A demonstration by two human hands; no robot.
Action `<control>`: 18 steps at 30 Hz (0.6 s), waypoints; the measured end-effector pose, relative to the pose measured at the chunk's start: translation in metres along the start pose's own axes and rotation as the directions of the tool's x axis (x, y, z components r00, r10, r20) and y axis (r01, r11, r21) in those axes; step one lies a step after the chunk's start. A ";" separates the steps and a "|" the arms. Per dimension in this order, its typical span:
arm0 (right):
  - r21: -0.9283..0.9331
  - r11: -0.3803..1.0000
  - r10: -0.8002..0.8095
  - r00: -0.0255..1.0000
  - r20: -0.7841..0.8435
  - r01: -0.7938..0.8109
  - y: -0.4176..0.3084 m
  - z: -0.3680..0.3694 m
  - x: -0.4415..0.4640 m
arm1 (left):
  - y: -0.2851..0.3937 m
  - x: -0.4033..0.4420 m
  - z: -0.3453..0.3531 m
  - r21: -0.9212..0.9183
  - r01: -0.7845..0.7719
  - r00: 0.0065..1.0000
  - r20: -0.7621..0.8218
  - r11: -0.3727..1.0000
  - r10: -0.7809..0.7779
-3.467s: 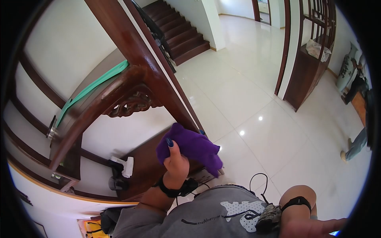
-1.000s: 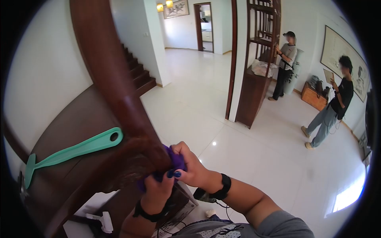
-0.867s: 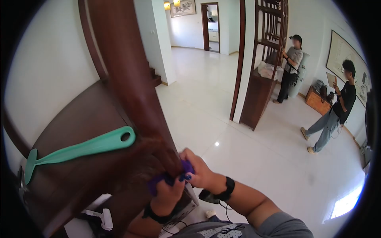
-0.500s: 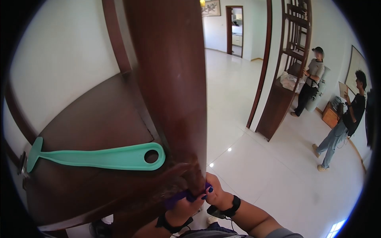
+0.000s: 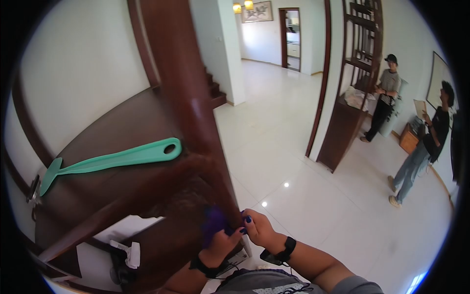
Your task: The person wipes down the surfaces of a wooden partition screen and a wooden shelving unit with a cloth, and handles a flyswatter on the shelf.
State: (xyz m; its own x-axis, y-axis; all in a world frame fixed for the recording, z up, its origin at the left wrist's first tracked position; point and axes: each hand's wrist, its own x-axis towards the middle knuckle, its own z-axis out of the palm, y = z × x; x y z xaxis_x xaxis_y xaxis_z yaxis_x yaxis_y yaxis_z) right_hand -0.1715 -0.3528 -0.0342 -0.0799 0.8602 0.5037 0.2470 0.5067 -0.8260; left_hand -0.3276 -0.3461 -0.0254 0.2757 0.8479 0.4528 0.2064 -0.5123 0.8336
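Note:
A purple cloth (image 5: 211, 226) is wrapped around the lower part of a dark wooden post (image 5: 188, 78). My left hand (image 5: 221, 246) is closed on the cloth at the post's near side. Just right of it, my right hand (image 5: 259, 229) is closed at the post's right edge, where a bit of purple shows at its fingertips. The two hands nearly meet. On the dark wooden shelf (image 5: 112, 130) to the left lies a turquoise T-headed tool (image 5: 120, 158) with a hole in its handle end.
A white-and-black object (image 5: 131, 255) sits below the shelf's front rail (image 5: 122, 203). At the right stands a wooden display rack (image 5: 350, 112) holding a plastic bag (image 5: 354, 98). Two people (image 5: 389, 93) stand beyond it, one holding a board (image 5: 420, 108).
The view has shifted, so the post appears farther left and more of the room and lower shelf shows. Both hands stay at the post, the right one now slightly lower.

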 end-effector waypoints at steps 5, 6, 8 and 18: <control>-0.106 0.984 0.145 0.989 -0.022 -0.146 -0.029 -0.002 -0.023 | -0.001 -0.008 -0.035 0.083 0.129 0.961 0.236 0.988 -0.145; -0.081 0.978 0.187 0.982 -0.042 -0.190 -0.039 -0.005 -0.028 | -0.002 -0.007 -0.038 0.087 0.073 0.966 0.243 0.994 -0.092; -0.100 0.964 0.242 0.969 -0.053 -0.247 -0.053 -0.008 -0.037 | -0.009 -0.008 -0.045 0.045 -0.065 0.968 0.247 0.997 0.052; 0.169 0.943 0.274 0.957 0.096 -0.287 -0.097 0.096 -0.051 | -0.032 -0.072 -0.132 -0.151 0.090 0.832 0.555 0.984 0.009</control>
State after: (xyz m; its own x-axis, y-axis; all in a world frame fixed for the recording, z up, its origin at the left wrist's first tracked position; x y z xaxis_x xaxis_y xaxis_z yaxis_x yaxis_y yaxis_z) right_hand -0.2839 -0.4401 -0.0044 -0.1015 0.9675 0.2316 0.0927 0.2410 -0.9661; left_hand -0.4785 -0.3730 -0.0430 0.7525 0.6247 0.2085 0.0862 -0.4073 0.9092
